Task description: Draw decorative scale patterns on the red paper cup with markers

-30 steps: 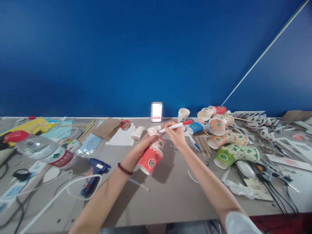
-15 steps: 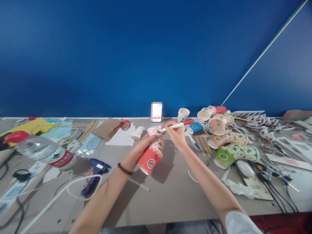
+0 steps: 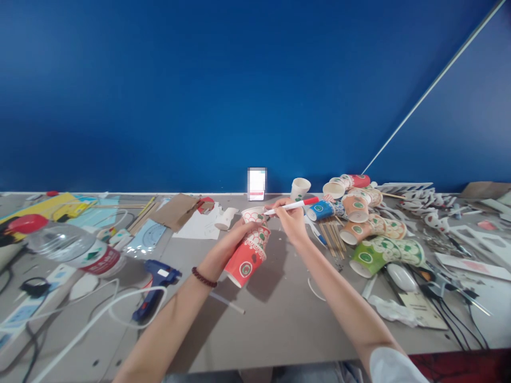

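My left hand (image 3: 238, 234) is closed around a joined row of paper cups (image 3: 245, 263), tilted above the table. The nearest cup is red with a round green emblem; those beyond it are white with red scalloped lines and green marks. In my right hand (image 3: 291, 218) is a white marker with a red end (image 3: 297, 204), held like a pen. Its tip is at the far white cup, by the rim; whether it touches I cannot tell. A beaded bracelet (image 3: 204, 277) circles my left wrist.
Behind my hands a lit phone (image 3: 256, 184) leans on the blue wall, with a white cup (image 3: 300, 188) to its right. Several coloured cup rows (image 3: 367, 258) lie at right. A blue glue gun (image 3: 155, 287), a plastic bottle (image 3: 75, 247) and a power strip (image 3: 34, 314) occupy the left.
The marker and my right hand have shifted slightly to the right along the far cup. My left hand keeps its hold, with the cups almost unmoved.
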`<control>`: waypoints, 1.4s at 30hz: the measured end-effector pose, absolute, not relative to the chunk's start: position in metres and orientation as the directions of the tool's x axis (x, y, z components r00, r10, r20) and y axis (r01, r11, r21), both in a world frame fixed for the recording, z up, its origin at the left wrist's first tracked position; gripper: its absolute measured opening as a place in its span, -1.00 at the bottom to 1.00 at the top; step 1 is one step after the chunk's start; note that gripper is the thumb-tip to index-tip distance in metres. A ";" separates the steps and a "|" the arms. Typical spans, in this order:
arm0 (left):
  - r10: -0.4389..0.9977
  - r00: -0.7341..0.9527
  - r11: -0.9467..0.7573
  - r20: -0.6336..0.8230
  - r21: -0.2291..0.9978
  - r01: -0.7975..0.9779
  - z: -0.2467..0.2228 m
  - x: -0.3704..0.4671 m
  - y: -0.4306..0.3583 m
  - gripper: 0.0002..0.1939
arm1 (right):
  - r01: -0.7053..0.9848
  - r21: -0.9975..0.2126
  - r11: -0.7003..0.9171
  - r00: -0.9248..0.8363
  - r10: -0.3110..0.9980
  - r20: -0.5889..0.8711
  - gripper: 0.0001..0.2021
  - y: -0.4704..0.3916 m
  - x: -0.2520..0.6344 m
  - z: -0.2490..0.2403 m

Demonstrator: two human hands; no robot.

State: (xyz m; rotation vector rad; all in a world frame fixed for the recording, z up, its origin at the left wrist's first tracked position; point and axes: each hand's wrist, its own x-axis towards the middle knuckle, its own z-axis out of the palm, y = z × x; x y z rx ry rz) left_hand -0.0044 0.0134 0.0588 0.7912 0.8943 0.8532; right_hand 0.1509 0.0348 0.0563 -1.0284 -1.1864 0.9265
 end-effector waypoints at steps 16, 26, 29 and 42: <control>0.869 0.377 0.439 -0.320 0.851 -0.289 0.060 -0.005 0.013 -0.52 | -0.061 -0.960 0.272 0.135 0.956 0.262 -0.96 0.033 0.153 0.057; 0.860 0.397 0.448 -0.322 0.848 -0.284 0.064 -0.007 0.012 -0.51 | -0.019 -0.956 0.294 0.121 0.949 0.290 -0.94 0.032 0.154 0.060; 0.859 0.390 0.452 -0.332 0.850 -0.271 0.065 -0.006 0.012 -0.52 | -0.011 -0.954 0.299 0.115 0.948 0.296 -0.94 0.032 0.154 0.060; 0.867 0.364 0.446 -0.340 0.855 -0.265 0.062 -0.006 0.015 -0.59 | -0.026 -0.963 0.269 0.078 0.961 0.267 -0.94 0.031 0.154 0.061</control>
